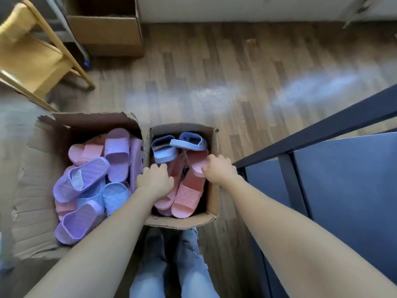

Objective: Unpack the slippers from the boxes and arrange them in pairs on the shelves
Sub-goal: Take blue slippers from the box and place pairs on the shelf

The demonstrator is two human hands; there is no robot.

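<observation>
Slippers: pink slippers [189, 196] and two blue slippers [163, 151] in small box [213, 190] | big box [94, 119] beside it holds purple slippers [117, 149], pink and blue mixed | right hand [219, 171] grips a pink slipper [198, 161] by its edge | left hand [154, 179] curled inside small box, hold unclear | hands apart

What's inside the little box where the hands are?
In the little box: two blue slippers at the far end, pink slippers nearer. The left hand and right hand grip pink ones. Whatever lies underneath is covered.
</observation>
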